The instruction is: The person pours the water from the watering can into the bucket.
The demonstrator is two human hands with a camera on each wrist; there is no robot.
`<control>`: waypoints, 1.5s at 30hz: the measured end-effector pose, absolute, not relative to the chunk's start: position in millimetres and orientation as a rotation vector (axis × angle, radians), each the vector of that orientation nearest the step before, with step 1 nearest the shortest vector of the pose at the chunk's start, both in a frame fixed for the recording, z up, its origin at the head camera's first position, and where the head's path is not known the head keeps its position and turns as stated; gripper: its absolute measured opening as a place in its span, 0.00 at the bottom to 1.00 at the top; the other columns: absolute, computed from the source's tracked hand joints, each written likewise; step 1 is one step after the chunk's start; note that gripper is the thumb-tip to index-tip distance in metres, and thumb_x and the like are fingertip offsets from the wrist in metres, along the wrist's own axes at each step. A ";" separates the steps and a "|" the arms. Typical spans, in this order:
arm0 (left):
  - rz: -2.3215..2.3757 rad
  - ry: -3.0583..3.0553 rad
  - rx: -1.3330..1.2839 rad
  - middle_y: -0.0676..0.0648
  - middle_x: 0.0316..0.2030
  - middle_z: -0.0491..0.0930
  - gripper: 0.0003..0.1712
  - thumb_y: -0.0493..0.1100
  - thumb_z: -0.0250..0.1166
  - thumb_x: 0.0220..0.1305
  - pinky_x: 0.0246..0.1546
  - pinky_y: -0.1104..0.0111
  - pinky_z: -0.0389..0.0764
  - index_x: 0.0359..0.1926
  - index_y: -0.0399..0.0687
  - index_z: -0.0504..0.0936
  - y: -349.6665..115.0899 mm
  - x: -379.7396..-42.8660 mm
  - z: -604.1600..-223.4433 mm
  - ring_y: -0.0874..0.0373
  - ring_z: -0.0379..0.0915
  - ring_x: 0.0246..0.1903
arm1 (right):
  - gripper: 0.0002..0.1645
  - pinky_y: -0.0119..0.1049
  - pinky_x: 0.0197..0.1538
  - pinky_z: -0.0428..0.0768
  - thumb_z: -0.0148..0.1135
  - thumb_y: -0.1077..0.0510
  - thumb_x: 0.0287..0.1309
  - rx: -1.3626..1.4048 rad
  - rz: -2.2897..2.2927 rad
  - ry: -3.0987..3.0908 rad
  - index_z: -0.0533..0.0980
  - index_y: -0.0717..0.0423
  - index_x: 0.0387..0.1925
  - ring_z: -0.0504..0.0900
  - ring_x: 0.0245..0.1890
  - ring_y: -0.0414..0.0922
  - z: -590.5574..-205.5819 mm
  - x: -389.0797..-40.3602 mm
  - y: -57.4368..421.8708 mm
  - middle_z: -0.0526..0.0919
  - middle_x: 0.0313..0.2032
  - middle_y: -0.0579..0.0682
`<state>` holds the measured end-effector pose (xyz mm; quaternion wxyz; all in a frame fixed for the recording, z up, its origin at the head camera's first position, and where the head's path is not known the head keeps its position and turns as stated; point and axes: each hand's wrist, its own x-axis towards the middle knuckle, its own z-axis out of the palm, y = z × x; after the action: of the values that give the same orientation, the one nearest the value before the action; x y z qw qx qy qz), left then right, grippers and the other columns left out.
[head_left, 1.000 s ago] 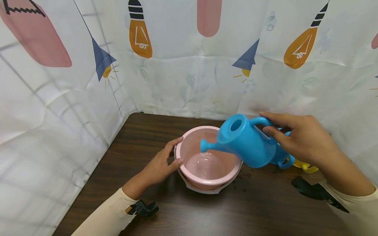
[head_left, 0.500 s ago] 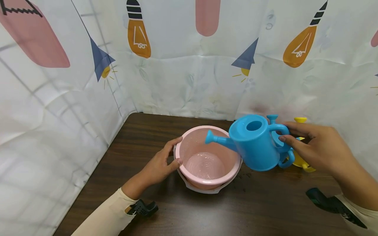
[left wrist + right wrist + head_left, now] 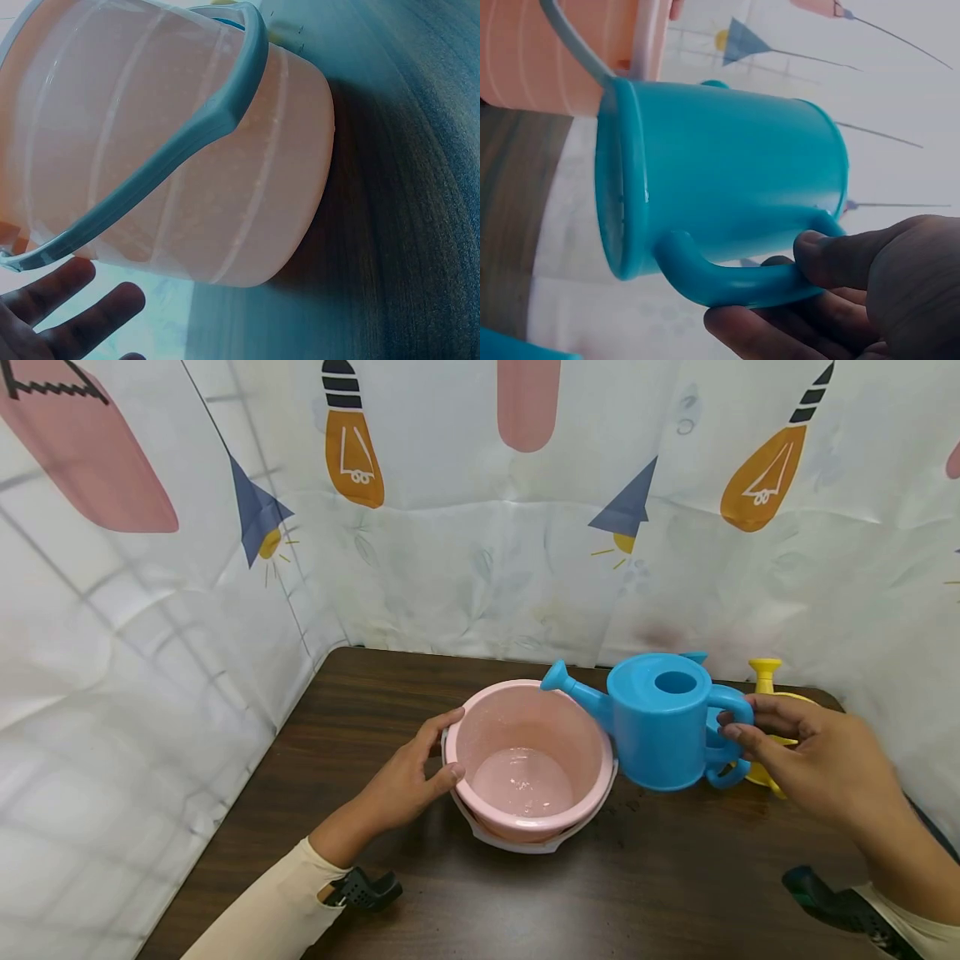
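My right hand [image 3: 832,760] grips the handle of a light-blue watering can [image 3: 660,727]. The can is upright, just right of a pink bucket [image 3: 534,818], with its spout over the bucket's rim. In the right wrist view, thumb and fingers wrap the can's handle [image 3: 735,285], and the can's base shows, held off the table. The bucket's bottom looks wet and shiny; its pale handle hangs down the side. My left hand [image 3: 401,777] touches the bucket's left rim with thumb and forefinger spread. In the left wrist view, the other fingers [image 3: 97,319] lie fairly straight beside the bucket.
A second blue watering can [image 3: 726,774] stands partly hidden behind the held one. A yellow watering can [image 3: 765,672] is behind my right hand. Small wet drops [image 3: 621,839] dot the dark wooden table [image 3: 397,689]. Patterned white sheeting [image 3: 465,568] hangs at the back and left.
The blue watering can has gone from tilted over the bucket to upright, and has moved right with my right hand. My left hand and the bucket have stayed put.
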<state>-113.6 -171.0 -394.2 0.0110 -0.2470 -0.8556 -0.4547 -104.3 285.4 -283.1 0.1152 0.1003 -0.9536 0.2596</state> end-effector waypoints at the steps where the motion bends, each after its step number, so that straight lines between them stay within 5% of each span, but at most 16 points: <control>1: -1.418 -2.669 -0.770 0.45 0.61 0.76 0.42 0.64 0.58 0.72 0.54 0.39 0.74 0.79 0.62 0.54 -170.9 -113.6 -394.2 0.48 0.75 0.59 | 0.29 0.31 0.29 0.74 0.69 0.52 0.67 0.287 0.767 -2.796 0.77 0.67 0.61 0.84 0.45 0.69 -285.1 -104.3 285.7 0.85 0.47 0.69; 3: -1.419 -2.670 -0.771 0.45 0.61 0.76 0.42 0.64 0.58 0.72 0.54 0.39 0.74 0.79 0.62 0.54 -170.6 -113.6 -394.2 0.47 0.75 0.59 | 0.28 0.31 0.29 0.75 0.69 0.52 0.68 0.274 0.793 -2.791 0.77 0.66 0.61 0.84 0.45 0.67 -289.4 -104.5 286.4 0.85 0.47 0.69; 7: -1.418 -2.664 -0.776 0.44 0.61 0.76 0.42 0.64 0.58 0.72 0.54 0.39 0.74 0.79 0.61 0.54 -170.1 -113.9 -394.3 0.46 0.75 0.59 | 0.23 0.29 0.31 0.75 0.67 0.52 0.69 0.255 0.848 -2.764 0.78 0.62 0.57 0.84 0.43 0.36 -297.9 -105.1 288.4 0.86 0.47 0.67; 10: -1.409 -2.667 -0.776 0.44 0.61 0.76 0.42 0.64 0.58 0.72 0.54 0.39 0.75 0.79 0.60 0.54 -170.1 -114.0 -394.4 0.46 0.75 0.59 | 0.22 0.31 0.32 0.74 0.66 0.50 0.70 0.223 0.857 -2.765 0.78 0.60 0.56 0.82 0.45 0.36 -304.2 -106.3 289.1 0.86 0.48 0.67; 12: -1.401 -2.672 -0.772 0.44 0.60 0.76 0.42 0.64 0.58 0.72 0.54 0.41 0.75 0.79 0.61 0.54 -170.2 -114.1 -394.5 0.46 0.75 0.59 | 0.23 0.31 0.32 0.74 0.66 0.49 0.70 0.204 0.860 -2.772 0.77 0.61 0.56 0.84 0.48 0.51 -308.3 -107.3 288.5 0.85 0.49 0.68; 14: -1.394 -2.675 -0.767 0.44 0.60 0.76 0.42 0.63 0.58 0.72 0.54 0.42 0.75 0.79 0.61 0.54 -170.5 -114.0 -394.3 0.47 0.76 0.59 | 0.24 0.32 0.31 0.74 0.65 0.48 0.70 0.192 0.866 -2.774 0.77 0.61 0.57 0.85 0.47 0.54 -312.6 -108.4 287.7 0.85 0.49 0.67; 19: -1.399 -2.673 -0.763 0.44 0.59 0.76 0.42 0.63 0.59 0.72 0.55 0.42 0.75 0.79 0.60 0.55 -171.4 -113.7 -394.0 0.47 0.76 0.58 | 0.26 0.30 0.31 0.76 0.66 0.48 0.69 0.181 0.901 -2.741 0.76 0.62 0.59 0.75 0.35 0.18 -324.8 -111.8 284.8 0.87 0.47 0.63; 37: -1.402 -2.671 -0.772 0.44 0.60 0.76 0.42 0.64 0.58 0.72 0.55 0.40 0.74 0.79 0.62 0.55 -171.6 -114.7 -394.8 0.47 0.76 0.58 | 0.28 0.29 0.31 0.78 0.64 0.47 0.71 0.028 1.021 -2.676 0.75 0.66 0.58 0.80 0.29 0.25 -363.7 -123.3 273.7 0.86 0.48 0.67; 45: -1.413 -2.677 -0.766 0.45 0.59 0.76 0.42 0.64 0.58 0.71 0.54 0.39 0.75 0.79 0.61 0.55 -171.9 -113.9 -394.5 0.48 0.76 0.57 | 0.24 0.24 0.31 0.77 0.67 0.52 0.69 0.041 1.066 -2.596 0.76 0.68 0.54 0.77 0.29 0.19 -380.3 -128.3 263.2 0.87 0.45 0.65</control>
<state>-113.9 -171.9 -394.5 0.0095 -0.2453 -0.8574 -0.4524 -128.3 263.2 -380.3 0.1668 0.0145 -0.9120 0.3745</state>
